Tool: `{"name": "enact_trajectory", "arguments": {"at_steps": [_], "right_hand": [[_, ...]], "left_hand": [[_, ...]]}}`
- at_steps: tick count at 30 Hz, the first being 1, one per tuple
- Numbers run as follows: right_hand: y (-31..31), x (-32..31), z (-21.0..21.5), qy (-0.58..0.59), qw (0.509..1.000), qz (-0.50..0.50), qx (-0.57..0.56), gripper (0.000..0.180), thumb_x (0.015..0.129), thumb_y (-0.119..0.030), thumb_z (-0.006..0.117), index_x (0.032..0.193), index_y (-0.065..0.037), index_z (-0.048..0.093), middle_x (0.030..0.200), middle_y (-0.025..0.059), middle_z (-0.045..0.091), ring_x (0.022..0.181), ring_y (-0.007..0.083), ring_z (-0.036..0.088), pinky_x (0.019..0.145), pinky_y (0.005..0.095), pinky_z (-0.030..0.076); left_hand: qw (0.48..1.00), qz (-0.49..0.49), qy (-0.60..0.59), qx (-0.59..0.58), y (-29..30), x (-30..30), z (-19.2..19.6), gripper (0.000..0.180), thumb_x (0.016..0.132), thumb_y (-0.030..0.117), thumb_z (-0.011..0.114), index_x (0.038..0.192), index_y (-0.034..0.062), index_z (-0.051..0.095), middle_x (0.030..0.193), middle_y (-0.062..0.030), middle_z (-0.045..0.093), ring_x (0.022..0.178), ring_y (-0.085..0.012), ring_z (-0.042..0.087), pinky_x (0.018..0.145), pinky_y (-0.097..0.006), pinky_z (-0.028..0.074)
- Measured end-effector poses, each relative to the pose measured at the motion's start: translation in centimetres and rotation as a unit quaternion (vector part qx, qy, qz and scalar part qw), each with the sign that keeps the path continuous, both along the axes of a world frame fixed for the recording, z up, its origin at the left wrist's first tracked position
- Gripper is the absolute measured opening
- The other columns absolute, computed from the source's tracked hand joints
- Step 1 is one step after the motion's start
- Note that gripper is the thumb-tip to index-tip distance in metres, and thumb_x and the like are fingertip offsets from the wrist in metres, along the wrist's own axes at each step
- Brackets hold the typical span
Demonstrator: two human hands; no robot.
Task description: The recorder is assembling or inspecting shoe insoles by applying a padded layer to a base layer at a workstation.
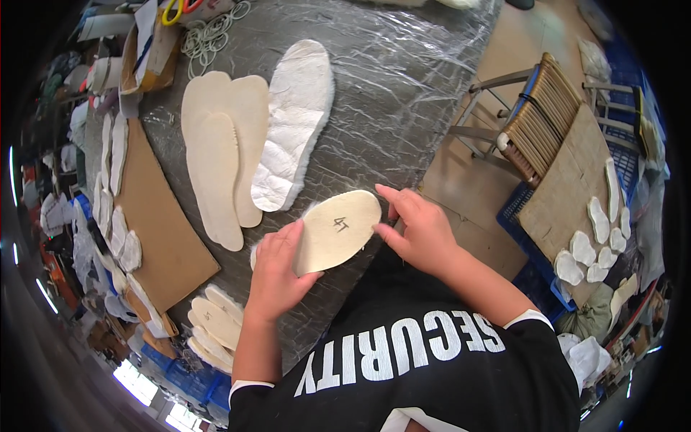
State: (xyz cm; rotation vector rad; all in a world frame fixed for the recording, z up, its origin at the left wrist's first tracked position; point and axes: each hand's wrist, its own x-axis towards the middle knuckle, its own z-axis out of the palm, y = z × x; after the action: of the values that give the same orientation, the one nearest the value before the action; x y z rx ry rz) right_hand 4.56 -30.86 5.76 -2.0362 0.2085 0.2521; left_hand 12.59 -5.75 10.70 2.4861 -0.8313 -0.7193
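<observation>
A cream insole [338, 229] with dark handwritten marks is held at an angle over the near edge of the table. My left hand [277, 268] grips its left part, fingers lying across the top and thumb along the lower edge. At the insole's right end is my right hand [417, 227]; its index finger and thumb are spread at the rim, the thumb tip at or touching it. A white fleecy insole [296, 122] lies just beyond, wrinkled side up. Left of it, larger cream insole pieces [209, 165] overlap one another.
The table [389, 93] has a crinkled dark plastic cover. Stacked insoles [216, 317] sit at its near left, beside brown cardboard [162, 223]. Pale rings [205, 43] and yellow-handled scissors [173, 11] lie at far left. A bamboo chair [543, 115] and cardboard with white pieces [568, 209] stand right.
</observation>
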Motion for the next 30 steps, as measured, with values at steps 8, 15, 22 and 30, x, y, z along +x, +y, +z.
{"name": "enact_trajectory", "arguments": {"at_steps": [8, 15, 22, 30], "right_hand": [[1.6, 3.6, 0.5, -0.114, 0.96, 0.233, -0.108, 0.096, 0.055, -0.028, 0.086, 0.139, -0.016, 0.042, 0.132, 0.0085, 0.048, 0.127, 0.028, 0.042, 0.11, 0.0501, 0.023], [1.1, 3.5, -0.6, -0.132, 0.957, 0.24, -0.095, 0.091, 0.053, -0.029, 0.085, 0.133, -0.014, 0.046, 0.13, 0.0095, 0.05, 0.121, 0.0274, 0.048, 0.107, 0.0509, 0.026], [1.1, 3.6, -0.8, -0.137, 0.954, 0.248, -0.099, 0.093, 0.053, -0.035, 0.085, 0.133, -0.009, 0.046, 0.132, 0.0128, 0.05, 0.118, 0.0304, 0.05, 0.107, 0.0511, 0.027], [1.1, 3.7, -0.9, -0.136, 0.951, 0.252, -0.118, 0.09, 0.054, -0.037, 0.084, 0.131, -0.007, 0.048, 0.131, 0.0139, 0.05, 0.118, 0.0318, 0.049, 0.105, 0.0511, 0.027]], "left_hand": [[1.0, -0.015, 0.014, 0.005, -0.3, 0.1, 0.5, 0.088, 0.054, 0.013, 0.084, 0.133, 0.0008, 0.047, 0.131, -0.0137, 0.052, 0.108, -0.0337, 0.052, 0.092, -0.042, 0.042], [0.995, 0.082, 0.034, -0.034, 2.6, 0.5, 2.1, 0.075, 0.06, 0.013, 0.083, 0.128, 0.0029, 0.053, 0.125, -0.015, 0.055, 0.105, -0.0342, 0.056, 0.089, -0.04, 0.046], [0.969, 0.234, 0.073, -0.044, 6.2, 0.7, 0.8, 0.038, 0.068, 0.003, 0.076, 0.104, -0.0008, 0.064, 0.092, -0.0136, 0.067, 0.086, -0.0268, 0.064, 0.077, -0.034, 0.049], [0.922, 0.354, 0.145, -0.057, 6.1, 0.5, -0.7, 0.029, 0.075, 0.007, 0.073, 0.1, -0.0004, 0.063, 0.091, -0.0142, 0.067, 0.084, -0.0251, 0.064, 0.077, -0.032, 0.05]]}}
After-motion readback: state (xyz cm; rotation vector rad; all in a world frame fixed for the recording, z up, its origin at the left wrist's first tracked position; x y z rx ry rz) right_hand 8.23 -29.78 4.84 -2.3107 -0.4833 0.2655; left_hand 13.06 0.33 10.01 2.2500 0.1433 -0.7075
